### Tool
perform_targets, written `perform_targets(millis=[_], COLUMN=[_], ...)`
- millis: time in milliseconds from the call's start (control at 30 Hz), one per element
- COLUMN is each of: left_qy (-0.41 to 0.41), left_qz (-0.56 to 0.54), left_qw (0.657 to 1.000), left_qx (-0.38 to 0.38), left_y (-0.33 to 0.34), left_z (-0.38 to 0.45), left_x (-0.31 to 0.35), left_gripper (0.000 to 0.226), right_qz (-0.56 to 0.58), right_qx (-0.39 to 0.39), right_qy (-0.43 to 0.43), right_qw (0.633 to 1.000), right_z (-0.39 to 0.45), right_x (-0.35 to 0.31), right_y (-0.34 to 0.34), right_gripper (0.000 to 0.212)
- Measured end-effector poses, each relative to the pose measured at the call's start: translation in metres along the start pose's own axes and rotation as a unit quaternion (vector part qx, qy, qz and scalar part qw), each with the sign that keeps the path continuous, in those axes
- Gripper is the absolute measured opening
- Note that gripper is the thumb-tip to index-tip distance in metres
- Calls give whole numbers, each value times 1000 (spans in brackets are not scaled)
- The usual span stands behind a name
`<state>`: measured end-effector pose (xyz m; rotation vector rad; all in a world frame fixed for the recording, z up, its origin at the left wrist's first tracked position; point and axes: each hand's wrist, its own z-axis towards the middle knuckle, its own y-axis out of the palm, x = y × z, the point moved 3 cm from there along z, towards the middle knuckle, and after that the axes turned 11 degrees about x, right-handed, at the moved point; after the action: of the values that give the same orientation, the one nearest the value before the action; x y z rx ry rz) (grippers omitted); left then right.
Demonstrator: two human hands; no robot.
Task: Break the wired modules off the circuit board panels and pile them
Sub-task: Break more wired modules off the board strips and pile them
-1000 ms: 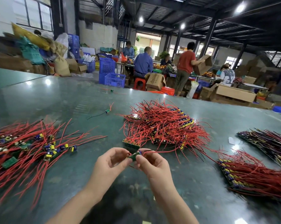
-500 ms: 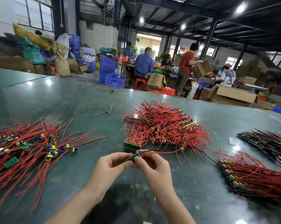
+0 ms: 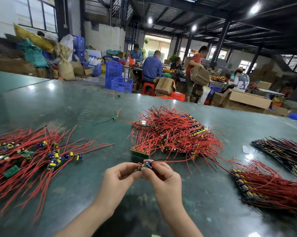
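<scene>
Now my left hand [image 3: 117,177] and right hand [image 3: 163,175] both pinch one small green module piece [image 3: 143,166], just nearer me than the central panel heap [image 3: 175,132].

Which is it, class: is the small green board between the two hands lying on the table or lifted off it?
Lifted. The board is pinched between the left hand and right hand, above the table, wires trailing right.
</scene>
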<state>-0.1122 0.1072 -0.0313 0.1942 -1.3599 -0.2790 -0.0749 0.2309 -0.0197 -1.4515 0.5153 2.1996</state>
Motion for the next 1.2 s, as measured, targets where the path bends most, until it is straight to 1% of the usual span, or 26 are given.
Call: perform_targets(millis=[100, 233, 367, 500, 733, 867, 1067, 1200], left_qy=[-6, -12, -10, -12, -6, 1, -1, 6], left_qz=[8, 20, 35, 28, 50, 67, 70, 69], left_qw=[1000, 999, 999, 999, 998, 996, 995, 995], left_qx=[17, 22, 22, 26, 44, 52, 66, 68], left_y=[-2, -3, -3, -2, -2, -3, -3, -2], left_z=[1, 1, 1, 0, -2, -3, -4, -5], left_x=[-4, -6, -8, -9, -15, -19, -22, -21], left_gripper=[18, 16, 14, 14, 17, 16, 15, 17], right_qz=[-1, 14, 8, 1, -10, -40, -17, -22], right_qx=[10, 25, 37, 51, 76, 92, 101, 108], right_qy=[-1, 5, -19, -49, -53, -62, -53, -53], right_qw=[1000, 1000, 999, 998, 996, 993, 993, 993], right_z=[-2, -3, -6, -7, -11, -12, -12, -12], right_x=[2, 4, 2, 0, 7, 12, 14, 19], right_y=[1, 2, 3, 3, 6, 7, 10, 11], right_gripper=[23, 30, 36, 38, 45, 41, 29, 22])
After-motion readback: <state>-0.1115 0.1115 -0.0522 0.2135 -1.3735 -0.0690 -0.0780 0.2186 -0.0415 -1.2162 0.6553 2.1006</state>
